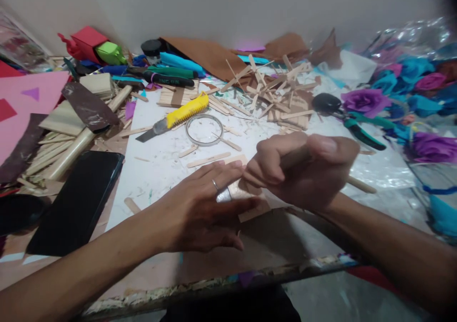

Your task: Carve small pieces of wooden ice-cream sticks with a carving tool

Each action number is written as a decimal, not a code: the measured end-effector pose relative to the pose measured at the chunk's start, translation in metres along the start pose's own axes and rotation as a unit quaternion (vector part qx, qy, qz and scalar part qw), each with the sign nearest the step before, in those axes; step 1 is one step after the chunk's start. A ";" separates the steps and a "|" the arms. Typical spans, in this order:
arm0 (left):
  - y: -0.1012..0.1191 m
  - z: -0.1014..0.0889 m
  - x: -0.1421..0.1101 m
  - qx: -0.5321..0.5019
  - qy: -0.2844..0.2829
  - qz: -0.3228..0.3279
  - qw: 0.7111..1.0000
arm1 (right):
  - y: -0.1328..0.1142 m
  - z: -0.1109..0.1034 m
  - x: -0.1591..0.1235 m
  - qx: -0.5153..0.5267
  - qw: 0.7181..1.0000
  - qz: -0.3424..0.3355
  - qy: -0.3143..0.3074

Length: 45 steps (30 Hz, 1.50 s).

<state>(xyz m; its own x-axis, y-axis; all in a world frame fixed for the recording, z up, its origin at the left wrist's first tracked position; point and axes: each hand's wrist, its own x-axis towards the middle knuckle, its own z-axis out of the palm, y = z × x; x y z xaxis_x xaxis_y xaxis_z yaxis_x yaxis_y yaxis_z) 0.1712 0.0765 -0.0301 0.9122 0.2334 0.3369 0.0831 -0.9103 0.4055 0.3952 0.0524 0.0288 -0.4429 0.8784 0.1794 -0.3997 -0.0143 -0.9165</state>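
Note:
My left hand [200, 207] lies with fingers stretched flat over a small panel of glued wooden sticks [254, 207] on the white sheet [157, 169]; a ring shows on one finger. My right hand [300, 167] is closed in a pinch just above the panel's far corner, fingertips touching the left fingers. A thin stick seems to run through its fist, its end [360, 185] poking out to the right.
A yellow utility knife [178, 117] and a tape ring [204, 129] lie behind the hands. A heap of wooden sticks [271, 91], green-handled pliers [353, 122], paper flowers [410, 103], a black phone [76, 200] and coloured paper [24, 107] crowd the table.

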 end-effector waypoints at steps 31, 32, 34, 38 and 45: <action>-0.001 -0.005 0.001 -0.011 -0.017 -0.005 1.000 | 0.007 0.014 -0.003 0.027 0.995 -0.025 0.089; 0.000 -0.005 0.001 -0.011 -0.018 -0.006 1.000 | 0.007 0.014 -0.003 0.020 0.996 -0.036 0.076; 0.000 -0.004 0.001 -0.014 -0.019 -0.009 1.000 | 0.009 0.012 -0.002 0.014 0.995 -0.057 0.075; -0.001 -0.002 0.000 -0.009 -0.022 -0.017 1.000 | 0.009 0.012 -0.002 0.035 0.992 -0.075 0.098; -0.003 -0.001 0.000 -0.009 -0.022 -0.008 1.000 | 0.006 0.015 -0.004 0.052 0.992 -0.001 0.112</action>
<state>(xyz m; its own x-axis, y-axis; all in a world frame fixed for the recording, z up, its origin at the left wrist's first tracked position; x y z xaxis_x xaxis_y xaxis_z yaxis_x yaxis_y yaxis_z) 0.1703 0.0796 -0.0304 0.9275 0.2321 0.2931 0.0906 -0.9001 0.4262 0.3832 0.0415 0.0281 -0.2568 0.9627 0.0854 -0.4855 -0.0521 -0.8727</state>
